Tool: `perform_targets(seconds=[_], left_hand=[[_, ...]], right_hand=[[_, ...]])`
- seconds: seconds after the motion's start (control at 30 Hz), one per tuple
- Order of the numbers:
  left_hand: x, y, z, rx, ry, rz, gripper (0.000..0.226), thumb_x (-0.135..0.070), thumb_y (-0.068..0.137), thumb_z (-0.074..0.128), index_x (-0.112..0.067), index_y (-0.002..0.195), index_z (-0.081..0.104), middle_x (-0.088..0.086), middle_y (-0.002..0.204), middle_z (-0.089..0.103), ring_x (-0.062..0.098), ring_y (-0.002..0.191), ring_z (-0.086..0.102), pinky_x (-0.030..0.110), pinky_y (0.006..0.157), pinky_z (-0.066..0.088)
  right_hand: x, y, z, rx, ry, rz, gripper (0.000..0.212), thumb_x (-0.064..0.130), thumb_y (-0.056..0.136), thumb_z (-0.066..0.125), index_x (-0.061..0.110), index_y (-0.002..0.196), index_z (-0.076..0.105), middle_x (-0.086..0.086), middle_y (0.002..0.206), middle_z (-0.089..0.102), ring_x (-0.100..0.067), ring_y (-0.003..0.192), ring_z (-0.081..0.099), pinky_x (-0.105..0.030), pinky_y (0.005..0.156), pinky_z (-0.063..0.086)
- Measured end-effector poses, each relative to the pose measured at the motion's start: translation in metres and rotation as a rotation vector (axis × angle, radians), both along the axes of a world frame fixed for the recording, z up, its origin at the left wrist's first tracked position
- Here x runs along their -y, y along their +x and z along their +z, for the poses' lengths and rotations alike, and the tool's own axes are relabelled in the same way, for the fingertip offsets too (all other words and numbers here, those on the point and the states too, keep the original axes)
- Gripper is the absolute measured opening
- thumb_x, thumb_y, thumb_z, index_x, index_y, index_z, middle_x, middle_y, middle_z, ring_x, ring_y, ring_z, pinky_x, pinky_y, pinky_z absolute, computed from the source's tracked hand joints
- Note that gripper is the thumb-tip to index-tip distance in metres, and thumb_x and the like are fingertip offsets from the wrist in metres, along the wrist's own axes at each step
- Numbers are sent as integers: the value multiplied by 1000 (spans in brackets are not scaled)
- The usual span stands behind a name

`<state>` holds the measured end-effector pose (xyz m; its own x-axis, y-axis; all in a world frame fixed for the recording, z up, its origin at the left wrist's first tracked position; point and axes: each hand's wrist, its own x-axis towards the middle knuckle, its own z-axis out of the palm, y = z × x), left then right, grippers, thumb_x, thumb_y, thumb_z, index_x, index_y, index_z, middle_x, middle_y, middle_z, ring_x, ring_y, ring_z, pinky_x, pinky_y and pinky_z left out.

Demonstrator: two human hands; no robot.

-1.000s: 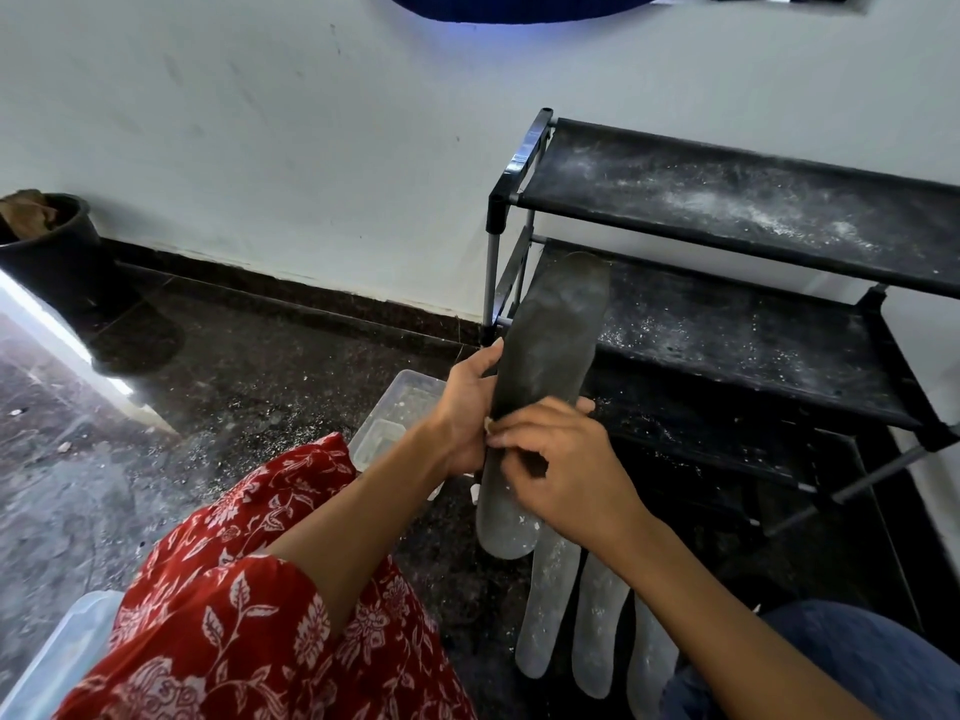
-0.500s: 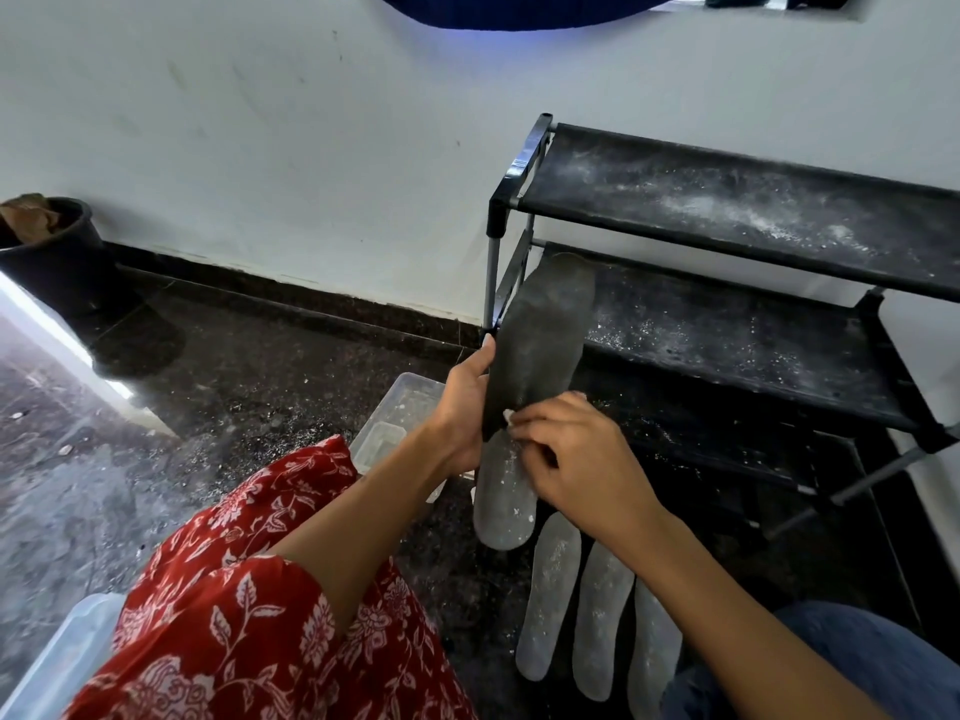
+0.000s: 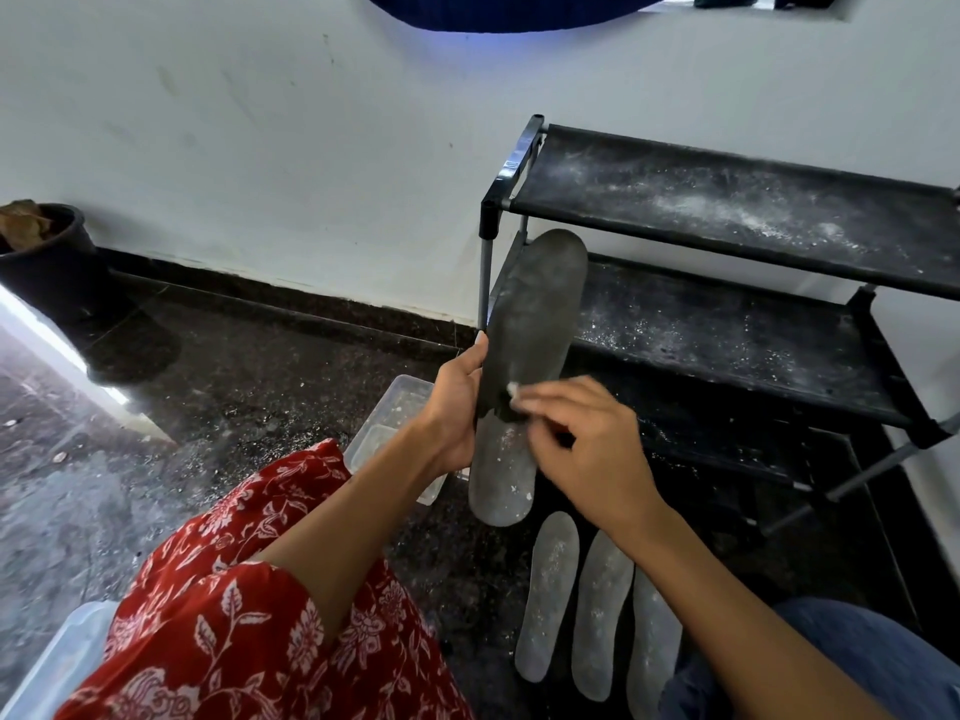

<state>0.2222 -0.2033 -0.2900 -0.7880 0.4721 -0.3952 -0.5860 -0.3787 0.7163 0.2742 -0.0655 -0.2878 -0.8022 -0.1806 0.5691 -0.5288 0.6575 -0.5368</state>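
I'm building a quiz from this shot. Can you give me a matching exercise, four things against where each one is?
Things:
1 dark insole
2 white bit
3 pale insoles
4 rack

Places:
A flat on the floor
B in the left hand
C against the wall
D pinched by the right hand

Pairs: 1-B, 2-D, 3-A, 4-C
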Motion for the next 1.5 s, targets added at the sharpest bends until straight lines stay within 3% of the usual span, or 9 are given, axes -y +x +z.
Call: perform_targets(seconds=[0.17, 0.33, 0.53, 0.77, 0.9, 1.07, 1.27, 1.4, 1.5], left_hand=[[-2, 1, 2, 7, -26, -31, 72, -63, 93, 24, -7, 112, 64, 19, 99, 70, 36, 81, 69, 51, 75, 55], [0, 0, 0, 1, -1, 51, 70, -57, 96, 23, -1, 108, 63, 15, 86, 72, 24, 71, 69, 29, 60, 58], [0, 0, 2, -14, 11, 29, 69, -57, 96, 23, -2, 104, 64, 15, 84, 73, 25, 70, 71, 30, 57, 57], [1, 0, -3, -8, -68, 67, 57, -44, 95, 27, 0, 94, 63, 14, 70, 66, 22, 58, 62, 24, 53, 52], [4, -2, -4, -18, -38, 81, 59, -43, 94, 26, 2, 91, 65, 16, 72, 68, 23, 59, 63, 24, 54, 53], [4, -1, 1, -18, 8, -53, 69, -57, 95, 27, -9, 89, 77, 13, 83, 73, 23, 70, 70, 29, 61, 57], [1, -1, -2, 6, 27, -20, 69, -59, 95, 24, -6, 106, 67, 13, 96, 72, 23, 83, 70, 30, 71, 58], [3, 0, -2, 2, 21, -40, 76, -58, 95, 21, -1, 104, 69, 20, 101, 71, 26, 89, 70, 30, 72, 58], [3, -1, -1, 13, -7, -20, 69, -53, 95, 25, -2, 105, 69, 18, 100, 69, 27, 84, 67, 32, 73, 55]], right_hand=[[-11, -8, 3, -75, 87, -148, 24, -8, 79, 65, 0, 101, 71, -8, 105, 69, -22, 98, 60, -23, 88, 47], [-3, 0, -3, 26, 253, 10, 16, -1, 74, 67, 4, 87, 74, -3, 91, 71, -22, 89, 61, -33, 77, 55], [-2, -2, -4, -53, 118, -26, 20, -5, 76, 67, 1, 95, 72, -5, 101, 71, -19, 93, 61, -28, 84, 52], [1, 2, -5, 40, 275, -4, 17, -3, 73, 68, 4, 88, 74, -4, 93, 71, -23, 87, 62, -34, 74, 56], [4, 2, -6, 80, 134, 74, 14, -1, 74, 67, 7, 82, 75, 0, 87, 72, -17, 86, 62, -32, 78, 53], [2, -4, -4, -103, -80, -136, 22, -3, 80, 67, 6, 99, 72, -2, 99, 71, -13, 94, 61, -16, 87, 46], [6, -2, -13, -32, 160, -24, 22, -4, 77, 68, 4, 98, 72, -5, 100, 70, -21, 93, 61, -22, 89, 44], [10, 2, -14, 96, 82, 71, 17, 0, 75, 67, 11, 86, 76, 3, 90, 72, -10, 89, 63, -29, 85, 50], [10, 1, -10, 5, -63, 27, 19, -3, 75, 68, 9, 87, 76, 1, 90, 72, -10, 86, 64, -28, 83, 51]])
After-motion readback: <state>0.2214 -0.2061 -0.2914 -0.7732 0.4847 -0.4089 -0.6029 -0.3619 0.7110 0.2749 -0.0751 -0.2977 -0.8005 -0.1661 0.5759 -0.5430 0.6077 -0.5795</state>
